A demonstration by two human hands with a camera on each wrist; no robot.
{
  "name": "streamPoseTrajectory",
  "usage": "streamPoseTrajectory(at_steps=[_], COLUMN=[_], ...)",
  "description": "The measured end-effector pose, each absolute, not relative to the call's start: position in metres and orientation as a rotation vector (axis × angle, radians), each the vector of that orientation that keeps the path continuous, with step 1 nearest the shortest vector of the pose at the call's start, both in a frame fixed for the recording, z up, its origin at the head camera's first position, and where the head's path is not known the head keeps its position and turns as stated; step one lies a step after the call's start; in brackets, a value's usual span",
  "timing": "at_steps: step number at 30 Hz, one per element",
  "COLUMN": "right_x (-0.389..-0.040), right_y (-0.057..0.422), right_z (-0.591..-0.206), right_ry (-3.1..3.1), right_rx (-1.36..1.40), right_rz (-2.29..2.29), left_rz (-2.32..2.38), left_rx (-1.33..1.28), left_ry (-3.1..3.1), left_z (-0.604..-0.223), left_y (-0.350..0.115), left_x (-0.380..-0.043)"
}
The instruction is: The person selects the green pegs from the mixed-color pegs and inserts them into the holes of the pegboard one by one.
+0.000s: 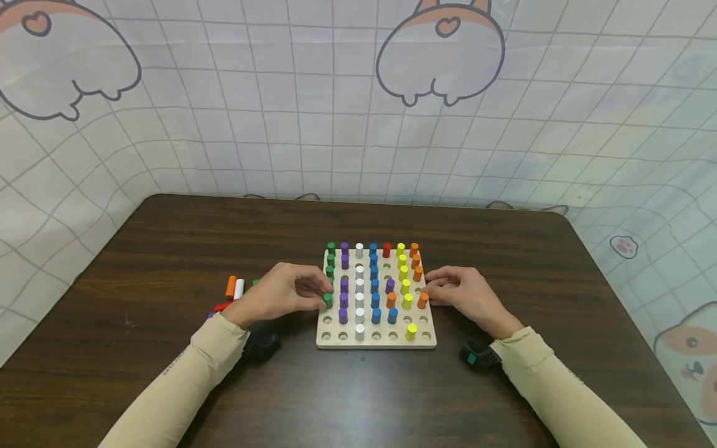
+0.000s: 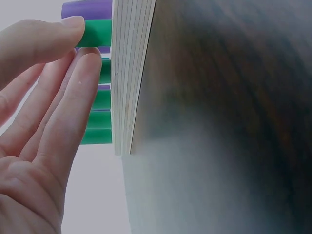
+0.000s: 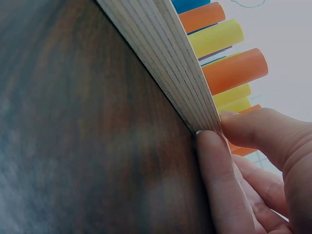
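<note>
A square wooden pegboard [image 1: 366,343] lies on the table, with coloured pegs standing in columns in its holes. At its left edge my left hand [image 1: 285,289] has thumb and index finger about a green peg [image 1: 328,301], which stands upright in the green column. The left wrist view shows the thumb against that green peg [image 2: 97,33] and the index fingertip just beside it. My right hand [image 1: 467,295] grips the board's right edge. In the right wrist view, its thumb rests on top and a finger presses the layered side of the pegboard [image 3: 165,63].
Loose pegs lie left of the board, partly behind the left hand: an orange peg [image 1: 231,287], a white peg [image 1: 239,289], a red peg [image 1: 223,306] and others. The dark wooden table [image 1: 358,398] meets a grid-patterned curtain [image 1: 336,124] at the back.
</note>
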State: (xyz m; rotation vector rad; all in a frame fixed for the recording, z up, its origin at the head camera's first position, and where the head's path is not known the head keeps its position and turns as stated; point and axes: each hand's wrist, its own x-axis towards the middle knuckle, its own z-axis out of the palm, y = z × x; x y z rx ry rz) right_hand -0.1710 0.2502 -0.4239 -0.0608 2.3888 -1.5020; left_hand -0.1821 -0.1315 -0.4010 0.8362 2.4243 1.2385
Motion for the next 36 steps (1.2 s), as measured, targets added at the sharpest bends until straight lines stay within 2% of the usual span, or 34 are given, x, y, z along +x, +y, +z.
streamPoseTrajectory(at_steps=[22, 36], right_x=[-0.171, -0.172], right_y=[0.250, 0.250], right_z=[-0.428, -0.429], right_ry=[2.386, 2.382], right_rx=[-0.054, -0.061], right_rz=[-1.514, -1.524], left_rz=[1.179, 1.070], left_rx=[0.788, 0.668], left_ry=[2.621, 2.679], left_z=[-0.376, -0.365], left_y=[-0.168, -0.198], left_x=[-0.187, -0.197])
